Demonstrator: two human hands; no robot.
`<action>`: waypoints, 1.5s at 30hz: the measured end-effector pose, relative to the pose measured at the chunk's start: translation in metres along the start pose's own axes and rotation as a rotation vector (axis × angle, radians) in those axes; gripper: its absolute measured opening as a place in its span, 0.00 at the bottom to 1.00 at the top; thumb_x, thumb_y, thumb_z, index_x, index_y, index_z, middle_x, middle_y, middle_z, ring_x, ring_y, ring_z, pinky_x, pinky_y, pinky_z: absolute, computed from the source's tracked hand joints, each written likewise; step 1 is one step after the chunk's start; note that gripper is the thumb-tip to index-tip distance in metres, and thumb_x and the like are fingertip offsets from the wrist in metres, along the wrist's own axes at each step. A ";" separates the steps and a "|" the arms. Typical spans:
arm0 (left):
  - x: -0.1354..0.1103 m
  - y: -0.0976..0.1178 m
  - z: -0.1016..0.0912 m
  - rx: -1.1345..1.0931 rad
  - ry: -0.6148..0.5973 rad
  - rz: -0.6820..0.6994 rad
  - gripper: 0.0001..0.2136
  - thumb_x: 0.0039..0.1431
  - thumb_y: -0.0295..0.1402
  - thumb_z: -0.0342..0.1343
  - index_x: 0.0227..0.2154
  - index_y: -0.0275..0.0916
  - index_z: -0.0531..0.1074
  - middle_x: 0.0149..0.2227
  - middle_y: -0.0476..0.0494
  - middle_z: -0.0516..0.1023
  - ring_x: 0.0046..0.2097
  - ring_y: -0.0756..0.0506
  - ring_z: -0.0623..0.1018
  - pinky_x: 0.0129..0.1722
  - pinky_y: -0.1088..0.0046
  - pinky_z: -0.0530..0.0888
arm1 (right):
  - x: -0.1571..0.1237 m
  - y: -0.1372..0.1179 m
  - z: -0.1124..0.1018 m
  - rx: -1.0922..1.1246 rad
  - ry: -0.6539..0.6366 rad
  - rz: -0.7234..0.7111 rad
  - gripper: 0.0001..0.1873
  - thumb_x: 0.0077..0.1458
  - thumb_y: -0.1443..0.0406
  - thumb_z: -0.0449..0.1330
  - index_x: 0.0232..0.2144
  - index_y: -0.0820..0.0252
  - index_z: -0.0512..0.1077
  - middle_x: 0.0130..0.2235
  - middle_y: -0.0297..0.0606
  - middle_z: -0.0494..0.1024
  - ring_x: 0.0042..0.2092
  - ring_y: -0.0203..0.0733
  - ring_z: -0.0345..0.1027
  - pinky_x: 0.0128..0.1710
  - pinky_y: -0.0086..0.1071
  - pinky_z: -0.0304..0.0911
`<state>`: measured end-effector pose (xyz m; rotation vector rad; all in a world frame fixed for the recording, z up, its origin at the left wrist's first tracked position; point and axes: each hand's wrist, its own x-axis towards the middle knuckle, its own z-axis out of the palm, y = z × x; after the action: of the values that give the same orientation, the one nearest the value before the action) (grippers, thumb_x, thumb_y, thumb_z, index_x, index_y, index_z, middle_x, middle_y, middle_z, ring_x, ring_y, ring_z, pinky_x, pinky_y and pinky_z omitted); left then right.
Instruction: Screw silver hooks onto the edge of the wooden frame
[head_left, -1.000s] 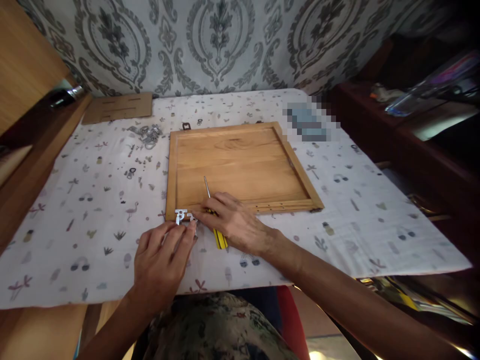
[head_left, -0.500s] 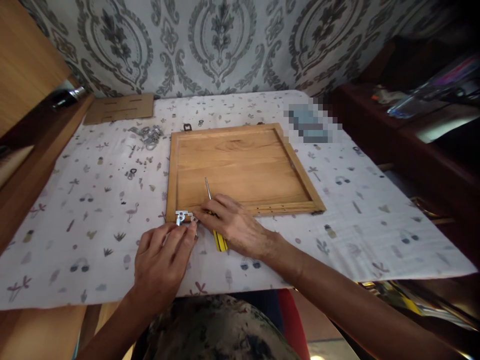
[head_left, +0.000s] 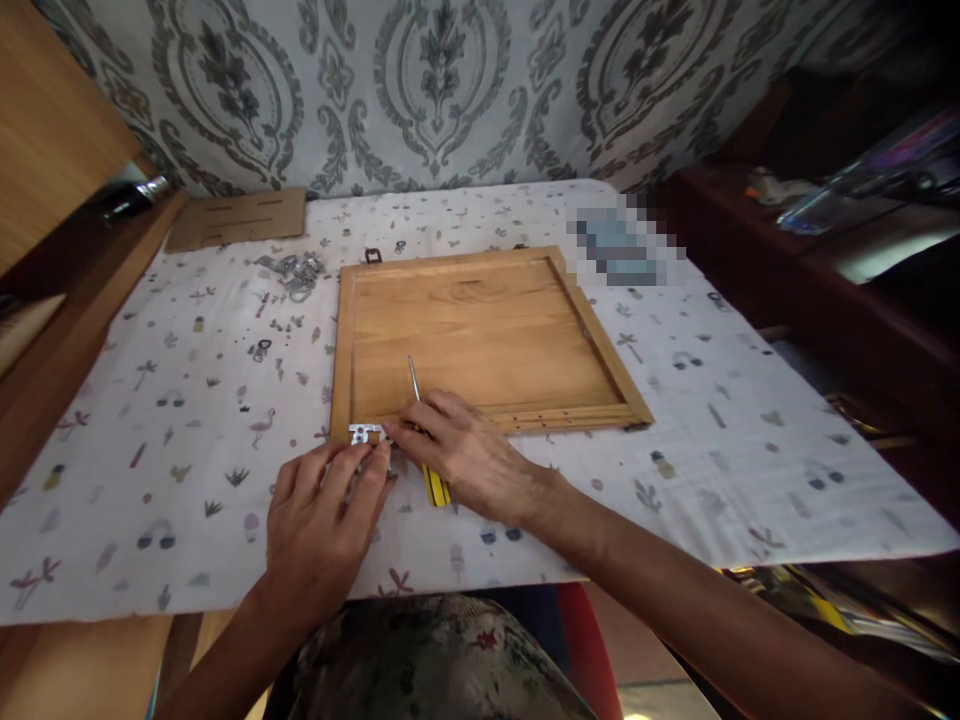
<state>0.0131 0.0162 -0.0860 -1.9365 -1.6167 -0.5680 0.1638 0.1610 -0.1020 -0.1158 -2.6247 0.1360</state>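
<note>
Only small things have shifted over the last second. Leftmost, the left hand (head_left: 319, 510) keeps nearly the same place: its fingers are bent and close together, tips at the near side of a metal bracket (head_left: 361, 431); whether they pinch it or merely steady it, I cannot tell. The bracket seems flatter and squarer to the wood than a moment ago, which suggests it is being positioned rather than fastened. It is bright and silvery, set at the near left corner of a wooden board (head_left: 465, 330), its near part hidden by fingers. Next comes a yellow screwdriver (head_left: 436, 487) with black stripes, its shaft pointing away over the board, its tip at no visible screw. The right hand (head_left: 480, 455) is curled around the handle, the foremost fingertip reaching the bracket. Extending farthest right, the board lies flat on the table (head_left: 210, 540), a raised frame around a grained panel, with small dark marks along its near rail.
</note>
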 end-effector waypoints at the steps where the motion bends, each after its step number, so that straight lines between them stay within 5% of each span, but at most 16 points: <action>1: 0.001 0.000 0.000 0.004 0.006 0.000 0.08 0.66 0.27 0.59 0.46 0.31 0.76 0.40 0.37 0.82 0.43 0.37 0.76 0.41 0.61 0.69 | 0.000 0.000 0.000 0.001 -0.003 0.001 0.13 0.68 0.71 0.52 0.49 0.69 0.74 0.42 0.46 0.76 0.45 0.49 0.63 0.47 0.41 0.71; 18: 0.005 -0.001 0.000 -0.010 -0.011 0.058 0.09 0.65 0.25 0.60 0.46 0.26 0.76 0.37 0.37 0.83 0.40 0.38 0.76 0.38 0.61 0.67 | 0.000 0.004 0.001 0.128 0.082 0.043 0.12 0.69 0.69 0.54 0.50 0.67 0.73 0.42 0.44 0.77 0.43 0.46 0.66 0.47 0.40 0.72; 24: 0.007 -0.001 -0.002 -0.027 -0.018 0.057 0.09 0.65 0.23 0.60 0.47 0.25 0.76 0.35 0.38 0.83 0.38 0.39 0.76 0.38 0.62 0.66 | -0.002 0.007 0.000 0.256 0.084 0.076 0.08 0.68 0.70 0.55 0.42 0.67 0.75 0.40 0.45 0.78 0.42 0.45 0.66 0.45 0.39 0.73; 45: 0.004 -0.002 0.000 -0.091 -0.040 0.037 0.11 0.64 0.22 0.60 0.48 0.25 0.76 0.36 0.37 0.83 0.37 0.40 0.75 0.35 0.62 0.66 | -0.002 0.005 -0.003 0.212 0.033 0.043 0.10 0.67 0.74 0.54 0.42 0.68 0.76 0.41 0.46 0.78 0.43 0.45 0.65 0.46 0.39 0.70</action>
<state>0.0115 0.0197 -0.0832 -2.0519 -1.6010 -0.6010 0.1671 0.1662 -0.1011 -0.1006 -2.5578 0.4218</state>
